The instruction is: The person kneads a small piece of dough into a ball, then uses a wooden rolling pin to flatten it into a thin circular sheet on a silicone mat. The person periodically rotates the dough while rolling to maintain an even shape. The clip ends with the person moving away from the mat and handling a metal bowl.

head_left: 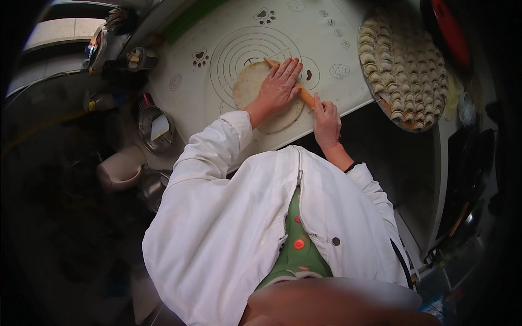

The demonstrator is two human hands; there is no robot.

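Observation:
A round, pale sheet of rolled dough (244,87) lies on a white mat (185,108) printed with rings and paw prints. An orange-brown wooden rolling pin (306,98) crosses it at a slant, its far tip beyond my fingertips. My left hand (276,89) lies palm down over the pin and dough, fingers stretched out; the pin is partly hidden beneath it. My right hand (327,122) grips the pin's near end with closed fingers, at the right side of the dough.
A round tray packed with dumplings (402,70) stands at the right, near a red-and-black pan (450,30). At the left are a metal bowl (149,138), a beige kettle-like container (120,168) and small jars (142,58). The mat's front edge runs just before my body.

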